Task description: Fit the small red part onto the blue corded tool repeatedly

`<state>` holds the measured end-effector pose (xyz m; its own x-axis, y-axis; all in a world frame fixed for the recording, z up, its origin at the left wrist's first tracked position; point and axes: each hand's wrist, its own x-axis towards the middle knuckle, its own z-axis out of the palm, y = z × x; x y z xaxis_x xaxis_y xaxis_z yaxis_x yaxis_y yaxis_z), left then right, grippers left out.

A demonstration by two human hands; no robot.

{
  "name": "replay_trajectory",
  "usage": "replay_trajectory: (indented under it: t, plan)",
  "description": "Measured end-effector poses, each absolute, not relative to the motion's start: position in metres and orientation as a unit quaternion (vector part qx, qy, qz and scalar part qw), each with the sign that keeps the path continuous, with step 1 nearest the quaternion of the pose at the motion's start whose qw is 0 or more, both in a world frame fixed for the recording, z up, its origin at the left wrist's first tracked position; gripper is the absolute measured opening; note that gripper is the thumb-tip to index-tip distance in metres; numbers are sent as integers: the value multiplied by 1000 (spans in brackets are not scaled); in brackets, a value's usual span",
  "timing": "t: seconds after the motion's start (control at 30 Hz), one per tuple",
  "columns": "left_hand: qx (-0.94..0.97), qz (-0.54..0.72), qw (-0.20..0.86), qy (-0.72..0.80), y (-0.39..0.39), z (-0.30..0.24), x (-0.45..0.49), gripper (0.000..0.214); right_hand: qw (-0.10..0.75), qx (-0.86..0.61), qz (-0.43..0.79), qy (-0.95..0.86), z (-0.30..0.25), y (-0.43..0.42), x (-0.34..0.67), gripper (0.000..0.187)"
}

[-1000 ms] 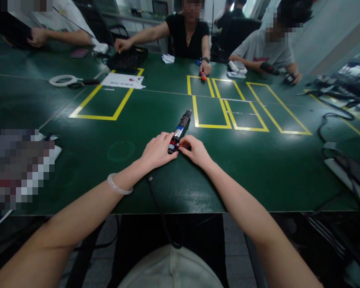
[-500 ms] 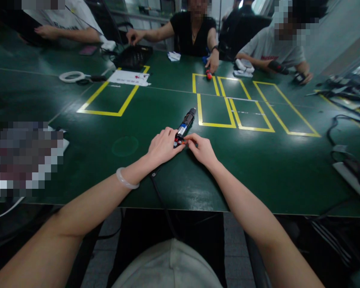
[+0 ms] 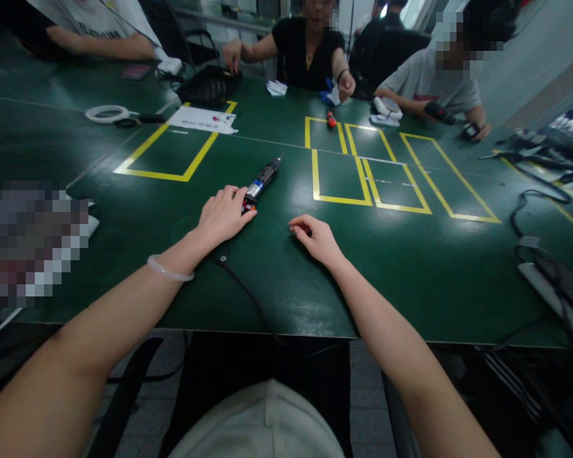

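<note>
An electric screwdriver (image 3: 261, 182) with a black body, a silver-blue label and a thin bit lies aslant over the green table, its tip pointing away from me and to the right. My left hand (image 3: 223, 213) is wrapped round its rear end, where small red and orange parts show beside the thumb. A black cord (image 3: 242, 280) runs from near that hand over the table edge. My right hand (image 3: 315, 236) is apart from the tool, low over the table to its right. Its thumb and forefinger are curled together; anything between them is too small to make out.
Yellow tape frames (image 3: 342, 202) mark the green table (image 3: 267, 299). Beyond them lie a red-and-black object (image 3: 331, 119), white paper (image 3: 203, 119), a black tray (image 3: 209, 87) and a white ring (image 3: 107, 114). Several people sit opposite. Cables (image 3: 523, 213) lie at right.
My left hand and the screwdriver have shifted left, away from my right hand, which no longer touches the tool's rear. Across the table, a person's hand has lifted off the red-and-black object.
</note>
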<state>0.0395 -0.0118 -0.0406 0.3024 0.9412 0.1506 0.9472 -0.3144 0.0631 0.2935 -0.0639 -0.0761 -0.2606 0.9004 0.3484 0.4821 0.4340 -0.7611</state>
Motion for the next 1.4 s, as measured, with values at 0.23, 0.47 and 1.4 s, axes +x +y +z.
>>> replay_trajectory:
  t: [0.23,0.47,1.4]
  plan:
    - [-725,-67,18,-685,26,-40,-38,67,380,-465,258,-756,-76,-64,292,16]
    - [-666,-37,34,-744,41,-34,-100,64,362,-469,259,-763,-74,-65,292,16]
    - [-643,-338,-82,-683,26,-18,-72,35,337,-471,251,-776,-72,-66,290,14]
